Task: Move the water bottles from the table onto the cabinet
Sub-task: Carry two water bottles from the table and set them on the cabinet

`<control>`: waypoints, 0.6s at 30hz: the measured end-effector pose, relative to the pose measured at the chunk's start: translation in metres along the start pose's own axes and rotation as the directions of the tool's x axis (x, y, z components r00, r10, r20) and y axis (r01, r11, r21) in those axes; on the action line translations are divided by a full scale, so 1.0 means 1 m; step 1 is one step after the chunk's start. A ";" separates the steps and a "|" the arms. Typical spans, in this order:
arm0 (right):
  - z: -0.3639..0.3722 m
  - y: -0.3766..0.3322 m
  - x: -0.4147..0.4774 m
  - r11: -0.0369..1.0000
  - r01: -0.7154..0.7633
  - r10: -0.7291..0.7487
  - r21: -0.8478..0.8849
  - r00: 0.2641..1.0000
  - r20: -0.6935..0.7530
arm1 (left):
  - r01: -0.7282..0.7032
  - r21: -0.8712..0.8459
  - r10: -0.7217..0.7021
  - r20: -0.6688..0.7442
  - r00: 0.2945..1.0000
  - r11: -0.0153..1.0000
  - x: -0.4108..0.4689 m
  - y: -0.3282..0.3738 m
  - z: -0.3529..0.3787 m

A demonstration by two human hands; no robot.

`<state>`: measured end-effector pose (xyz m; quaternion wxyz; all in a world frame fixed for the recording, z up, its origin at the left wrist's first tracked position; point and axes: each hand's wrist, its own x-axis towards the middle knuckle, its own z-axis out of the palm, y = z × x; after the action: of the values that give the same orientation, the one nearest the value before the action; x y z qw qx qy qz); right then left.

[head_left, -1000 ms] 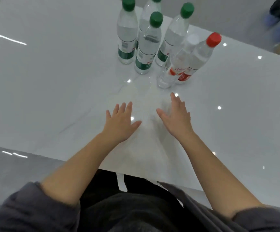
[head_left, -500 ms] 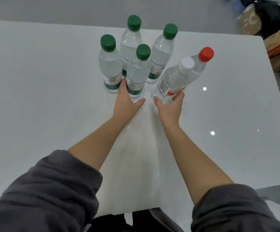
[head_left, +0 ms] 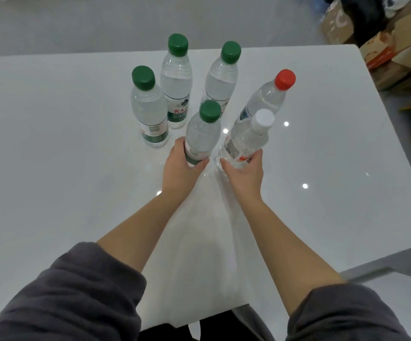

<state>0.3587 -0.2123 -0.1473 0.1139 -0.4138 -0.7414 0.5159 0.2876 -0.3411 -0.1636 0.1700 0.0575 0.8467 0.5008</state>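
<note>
Several clear water bottles stand close together on a glossy white table [head_left: 52, 193]. My left hand [head_left: 180, 168] is wrapped around the base of the nearest green-capped bottle [head_left: 202, 134]. My right hand [head_left: 245, 172] grips the base of the white-capped bottle [head_left: 247, 139] beside it. A red-capped bottle [head_left: 266, 99] stands just behind the white-capped one. Three more green-capped bottles stand further back: one at the left [head_left: 148, 109], one at the back middle [head_left: 176, 80] and one at the back right [head_left: 220, 77]. No cabinet is in view.
Cardboard boxes [head_left: 396, 48] and dark clutter lie on the floor beyond the table's far right corner. Grey floor runs behind the table's far edge. My dark sleeves fill the bottom of the view.
Both hands reached forward from flat on the table to the front bottles and closed around their bases. The view has shifted closer over the bottles.
</note>
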 end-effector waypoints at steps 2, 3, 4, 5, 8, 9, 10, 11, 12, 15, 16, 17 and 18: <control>-0.007 0.007 -0.015 1.000 -0.012 0.012 0.010 1.000 0.003 | -0.001 0.008 0.001 0.039 0.999 1.000 -0.016 -0.004 -0.003; -0.010 0.012 -0.022 1.000 -0.011 0.011 0.013 1.000 -0.002 | 0.002 0.014 -0.003 0.059 0.998 1.000 -0.023 -0.006 -0.005; -0.012 0.018 -0.028 1.000 -0.011 0.011 0.020 1.000 -0.006 | 0.006 0.024 -0.008 0.075 0.997 1.000 -0.028 -0.008 -0.005; -0.015 0.024 -0.033 0.999 -0.012 0.012 0.031 1.000 -0.004 | 0.006 0.033 -0.009 0.086 0.996 0.999 -0.033 -0.010 -0.005; -0.021 0.037 -0.039 0.999 -0.025 0.023 0.044 0.998 0.055 | -0.016 0.018 0.014 0.104 0.994 1.000 -0.041 -0.010 -0.003; -0.023 0.040 -0.038 0.998 -0.035 0.031 0.047 0.996 0.084 | -0.019 -0.001 0.019 0.110 0.994 1.000 -0.040 -0.010 -0.003; -0.023 0.042 -0.035 0.998 -0.043 0.037 0.048 0.993 0.110 | -0.020 -0.016 0.021 0.120 0.993 1.000 -0.039 -0.009 -0.002; -0.023 0.044 -0.033 0.998 -0.046 0.040 0.045 0.991 0.131 | -0.020 -0.022 0.023 0.131 0.991 1.000 -0.038 -0.009 -0.001; -0.023 0.046 -0.030 0.998 -0.049 0.044 0.034 0.988 0.146 | -0.021 -0.019 0.023 0.142 0.990 1.000 -0.036 -0.010 -0.001; -0.020 0.047 -0.025 0.998 -0.056 0.055 0.006 0.987 0.149 | -0.007 -0.009 0.009 0.149 0.989 1.000 -0.032 -0.013 0.000; -0.020 0.047 -0.025 0.998 -0.060 0.059 0.000 0.989 0.135 | 0.002 -0.005 -0.001 0.148 0.989 1.000 -0.031 -0.014 0.000; -0.020 0.046 -0.026 0.998 -0.066 0.066 -0.003 0.991 0.119 | 0.009 0.000 -0.009 0.146 0.989 1.000 -0.030 -0.014 0.000; -0.019 0.046 -0.027 0.997 -0.075 0.074 0.000 0.992 0.101 | 0.013 0.004 -0.014 0.144 0.990 1.000 -0.030 -0.014 0.000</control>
<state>0.4098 -0.2136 -0.1710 0.0575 -0.4143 -0.7294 0.5413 0.3162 -0.3563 -0.1692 0.2338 0.0880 0.8335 0.4928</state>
